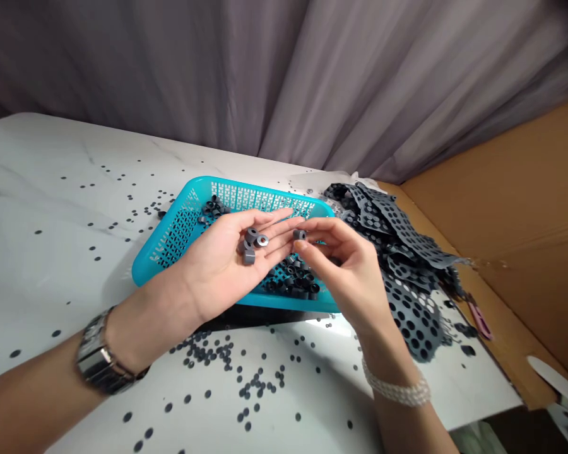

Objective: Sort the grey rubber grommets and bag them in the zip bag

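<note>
Right hand (345, 265) pinches a grey ring (300, 234), axis sideways; open left hand (231, 261) cups three.

Quantities: one turquoise basket (189, 217); four grey rubber rings in the left palm (252, 244); one ring pinched at the right fingertips (300, 234); one wristwatch (97, 354); one pearl bracelet (397, 391).

Backdrop: grey curtain (312, 82) hanging in vertical folds across the whole top, running down behind the far edge of the surface (52, 189). Surface is white with faint grey marble veining, glossy, soft reflections. Right side: brown cardboard panel (515, 208) leaning at an angle, touching the surface's right edge. Light is even and diffuse, shadows soft. No window or floor in view.
</note>
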The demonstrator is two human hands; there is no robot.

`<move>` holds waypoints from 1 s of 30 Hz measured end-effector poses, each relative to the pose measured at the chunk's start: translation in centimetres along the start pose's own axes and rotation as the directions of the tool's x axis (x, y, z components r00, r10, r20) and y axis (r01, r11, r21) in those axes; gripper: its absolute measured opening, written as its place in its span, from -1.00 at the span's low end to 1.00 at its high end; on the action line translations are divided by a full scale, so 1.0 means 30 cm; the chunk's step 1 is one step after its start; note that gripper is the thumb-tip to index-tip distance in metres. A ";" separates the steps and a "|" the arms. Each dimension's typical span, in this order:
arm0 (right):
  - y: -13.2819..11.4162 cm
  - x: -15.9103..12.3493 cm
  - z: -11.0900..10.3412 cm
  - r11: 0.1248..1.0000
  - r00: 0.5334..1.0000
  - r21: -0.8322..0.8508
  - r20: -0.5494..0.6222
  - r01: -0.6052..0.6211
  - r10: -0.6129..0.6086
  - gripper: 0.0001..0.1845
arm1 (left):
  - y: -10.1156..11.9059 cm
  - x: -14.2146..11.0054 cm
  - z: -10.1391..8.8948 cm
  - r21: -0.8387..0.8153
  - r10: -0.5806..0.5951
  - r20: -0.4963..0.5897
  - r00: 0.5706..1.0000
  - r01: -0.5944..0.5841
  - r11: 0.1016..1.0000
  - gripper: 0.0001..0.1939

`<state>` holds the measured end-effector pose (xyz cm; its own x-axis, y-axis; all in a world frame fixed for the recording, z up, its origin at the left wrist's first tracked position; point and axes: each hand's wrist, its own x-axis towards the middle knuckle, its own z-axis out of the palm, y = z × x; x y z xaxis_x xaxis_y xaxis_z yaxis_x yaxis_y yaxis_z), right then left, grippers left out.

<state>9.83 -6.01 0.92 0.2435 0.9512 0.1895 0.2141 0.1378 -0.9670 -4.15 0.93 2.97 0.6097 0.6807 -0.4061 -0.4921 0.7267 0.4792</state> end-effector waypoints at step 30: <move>0.010 0.041 -0.019 0.417 0.811 0.712 0.386 -0.565 0.439 -0.56 | 0.000 0.013 -0.025 -0.080 -0.109 -0.003 0.994 0.108 0.991 -0.49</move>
<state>10.74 -4.97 0.96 -0.0741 0.9388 -0.3364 -0.7217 -0.2832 -0.6316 -4.38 1.26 2.24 0.6575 0.5979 -0.4585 -0.4715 0.8011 0.3686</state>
